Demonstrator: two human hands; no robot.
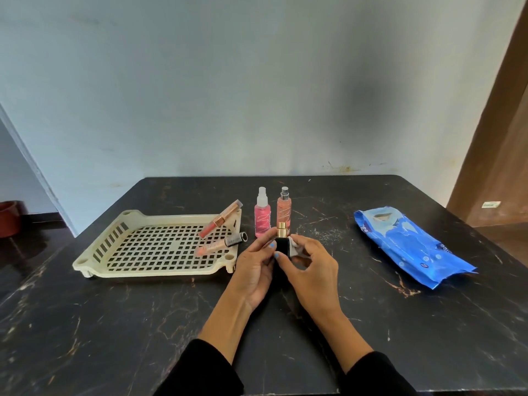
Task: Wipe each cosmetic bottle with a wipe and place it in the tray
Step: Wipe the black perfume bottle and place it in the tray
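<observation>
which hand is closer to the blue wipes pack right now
Right. The right hand, holding a wipe against the small black bottle, lies just left of the wipes pack. The left hand grips the bottle from the far side.

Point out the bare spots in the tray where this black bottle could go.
The tray's left and middle grid is bare, from the slotted left wall across. Its right end is crowded: two lip gloss tubes lie there. The left hand holds the black bottle; the right hand wipes it.
</observation>
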